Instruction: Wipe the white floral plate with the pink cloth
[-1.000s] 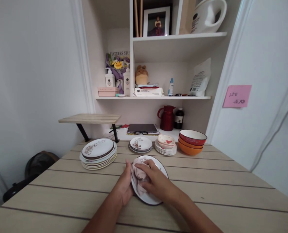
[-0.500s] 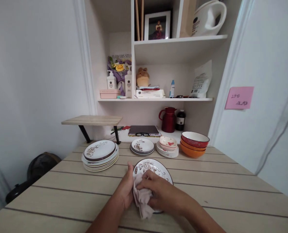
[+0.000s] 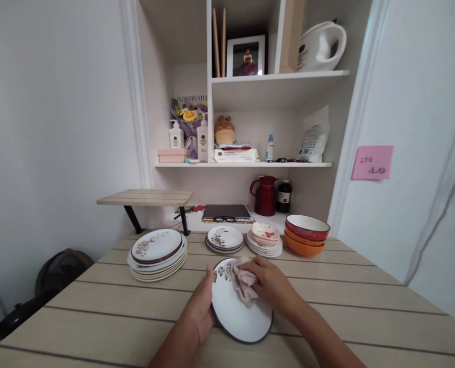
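And here is the left hand (image 3: 202,302), gripping the left rim of the plate (image 3: 243,323), thumb up along the edge, fingers mostly hidden beneath. The plate sits in the middle, low over the surface (image 3: 131,319); whether its underside touches down, I can't tell. In comes the right hand (image 3: 273,286), fingers pinched around the bunched cloth (image 3: 243,282) and pressing it to the plate's face. And there's the change: half a second ago that cloth hung over the near left edge, and now it's up on the far part, beside the brown flowers, leaving the near white uncovered. That looks like wiping that travels over the whole face, not one stubborn spot. Beyond, on the left, the big plates (image 3: 157,245) stand in a tall stack; centre, the small plates (image 3: 224,237); then the dishes (image 3: 264,232), perched on saucers (image 3: 264,250); and far right, the nested bowls (image 3: 307,236), red over orange. None of those is being touched. Farther back lie the glasses (image 3: 224,220) by a laptop (image 3: 227,211), with the red jug (image 3: 265,197) behind to the right.
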A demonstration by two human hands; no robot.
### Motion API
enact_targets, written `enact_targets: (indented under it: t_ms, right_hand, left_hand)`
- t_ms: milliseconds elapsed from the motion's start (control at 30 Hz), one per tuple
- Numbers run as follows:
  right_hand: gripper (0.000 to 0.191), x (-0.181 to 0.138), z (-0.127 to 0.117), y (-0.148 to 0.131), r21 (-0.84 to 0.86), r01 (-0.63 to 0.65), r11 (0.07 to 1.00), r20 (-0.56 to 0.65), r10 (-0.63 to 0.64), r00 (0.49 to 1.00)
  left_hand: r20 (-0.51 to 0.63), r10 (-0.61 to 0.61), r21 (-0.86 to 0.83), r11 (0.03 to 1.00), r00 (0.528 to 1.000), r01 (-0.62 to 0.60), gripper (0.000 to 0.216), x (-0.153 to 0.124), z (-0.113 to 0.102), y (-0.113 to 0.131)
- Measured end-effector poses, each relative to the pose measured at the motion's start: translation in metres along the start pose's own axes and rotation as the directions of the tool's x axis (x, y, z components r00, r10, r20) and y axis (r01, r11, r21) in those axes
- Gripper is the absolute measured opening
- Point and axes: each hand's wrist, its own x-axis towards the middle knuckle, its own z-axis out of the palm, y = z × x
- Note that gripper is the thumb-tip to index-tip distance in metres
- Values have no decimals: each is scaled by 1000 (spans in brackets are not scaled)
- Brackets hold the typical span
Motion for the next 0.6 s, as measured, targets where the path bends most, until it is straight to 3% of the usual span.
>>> enact_targets:
  t_ms: [167,333,433,600]
  right_hand:
    - [41,-21,-17,3,12,-65,998,214,61,975]
    - [46,-25,-9,-24,111,96,989,324,-127,938]
    - [51,-18,8,-40,164,142,976,255,-181,950]
    - [51,-1,21,-50,60,136,989,85,-141,986]
  left_hand:
    - [-59,60,-21,998,996,-61,66,-1,1,-1]
    - [-25,37,-72,997,999,-39,65,0,-1,0]
    - [25,-7,-94,996,1000,10,65,1,-5,1]
    - [56,18,-97,995,998,-12,66,3,-8,1]
